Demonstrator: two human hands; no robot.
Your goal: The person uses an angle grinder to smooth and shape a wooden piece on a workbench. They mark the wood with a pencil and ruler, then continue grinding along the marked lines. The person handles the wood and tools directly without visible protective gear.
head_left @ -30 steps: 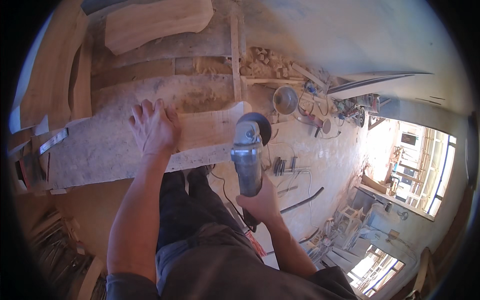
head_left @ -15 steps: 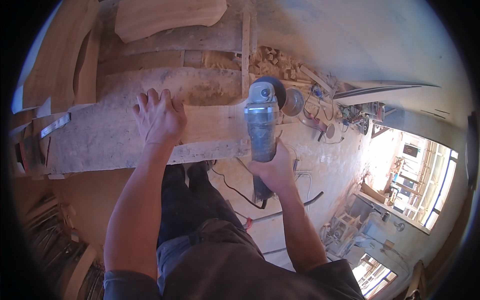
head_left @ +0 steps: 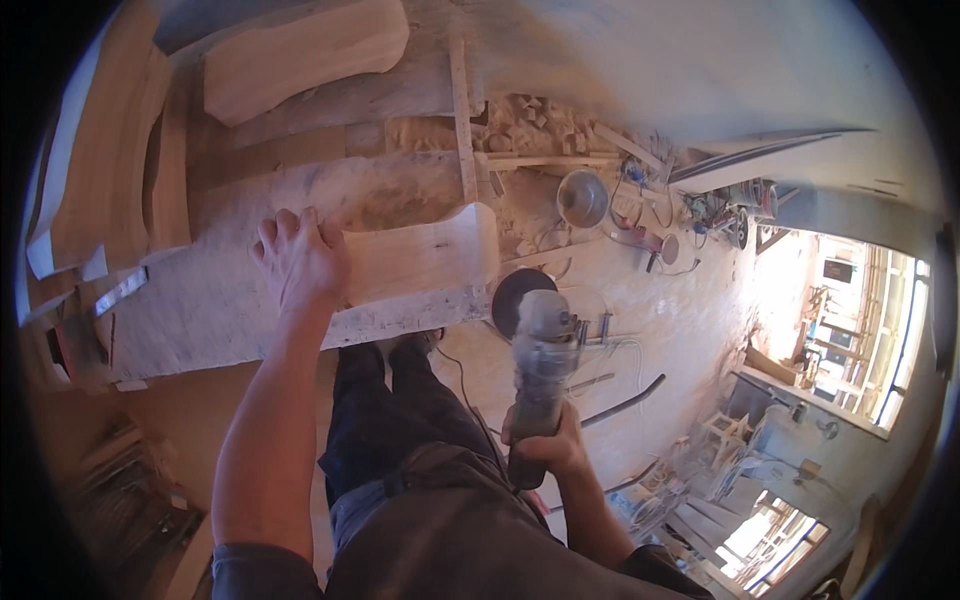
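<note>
The left hand [head_left: 300, 262] lies flat, fingers spread, on the left end of a curved wooden board [head_left: 425, 260] that rests along the near edge of the dusty worktop [head_left: 190, 305]. The board's right end, with its wavy top outline, reaches the worktop's near right corner. The right hand [head_left: 545, 440] is wrapped tight around the rear handle of an angle grinder [head_left: 538, 350], held out over the floor just off that corner, with its dark disc [head_left: 518, 300] just beside the board's right end; whether disc and wood touch I cannot tell. The two hands are well apart. A thick, pale wood slab [head_left: 300, 50] lies at the far edge of the worktop, and a narrow strip of wood [head_left: 462, 110] runs across behind the board. On the floor [head_left: 660, 300] beyond the grinder stands a round metal bowl [head_left: 582, 197] among cables and small tools.
</note>
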